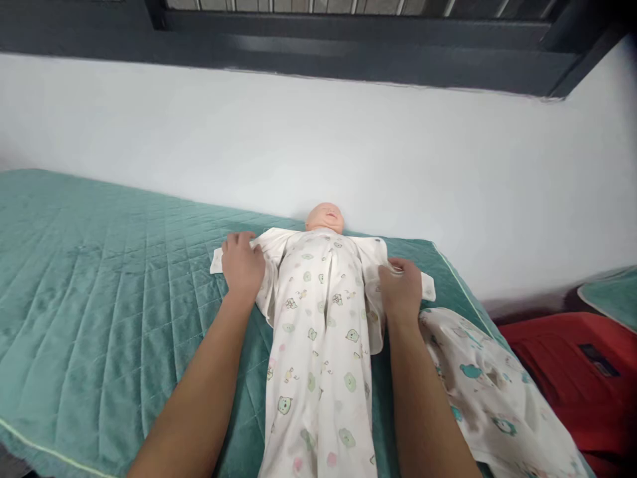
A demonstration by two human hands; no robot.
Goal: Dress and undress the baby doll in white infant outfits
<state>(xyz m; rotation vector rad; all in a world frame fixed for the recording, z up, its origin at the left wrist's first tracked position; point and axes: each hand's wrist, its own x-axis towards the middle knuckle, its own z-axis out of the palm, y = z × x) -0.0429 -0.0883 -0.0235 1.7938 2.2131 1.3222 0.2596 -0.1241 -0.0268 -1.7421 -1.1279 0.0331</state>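
A baby doll (326, 218) lies on its back with its head near the wall, a white printed garment (318, 345) spread over its body and down toward me. Its white sleeves reach out to both sides. My left hand (243, 265) has its fingers closed on the left sleeve, whose cuff sticks out beyond the hand. On the other side, my right hand (402, 287) pinches the right sleeve near its end, with the cuff showing past the fingers. The doll's arms are hidden by cloth.
A green quilted cover (124, 299) lies under everything, against a white wall (298, 146). Another printed cloth (497, 392) lies crumpled at the right. Beyond the right edge is a red bag (567, 372). A dark window frame (348, 53) runs above.
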